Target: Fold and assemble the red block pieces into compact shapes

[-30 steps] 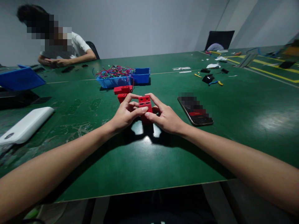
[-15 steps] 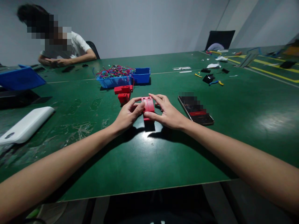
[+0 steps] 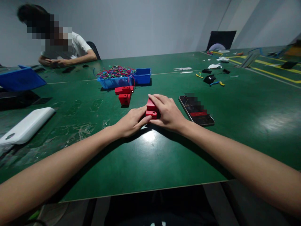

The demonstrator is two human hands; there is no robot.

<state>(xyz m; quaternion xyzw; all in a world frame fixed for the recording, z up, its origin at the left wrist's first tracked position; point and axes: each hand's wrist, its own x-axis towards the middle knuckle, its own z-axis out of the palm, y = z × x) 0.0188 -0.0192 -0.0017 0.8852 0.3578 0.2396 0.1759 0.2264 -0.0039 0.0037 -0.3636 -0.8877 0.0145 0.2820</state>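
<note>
Red plastic shows between the two hands at the middle of the green table (image 3: 150, 163): a small red block (image 3: 151, 109) lies low on the tabletop, tipped on its side, with a short lower part bearing a small pale dot facing the camera. The right hand (image 3: 168, 113) lies over the block from the right, its fingers (image 3: 157, 99) curled across the top and its thumb against the near edge, so it grips the block closely. The left hand (image 3: 130, 121) rests on the table just left of it, its fingers stretched out flat with the tips touching the block's near left corner; it presses against the block rather than closing round it. Just beyond the hands, toward the far side, stand two more red blocks (image 3: 124, 94), one behind the other and apart from the held one. Behind them sit two blue bins (image 3: 141, 77), the left one heaped with coloured wires (image 3: 115, 72). A phone (image 3: 196, 110) lies flat near the right wrist. A white box (image 3: 24, 125) lies well to the left. At the far left corner another person (image 3: 67, 50) sits with both hands on the table.
</note>
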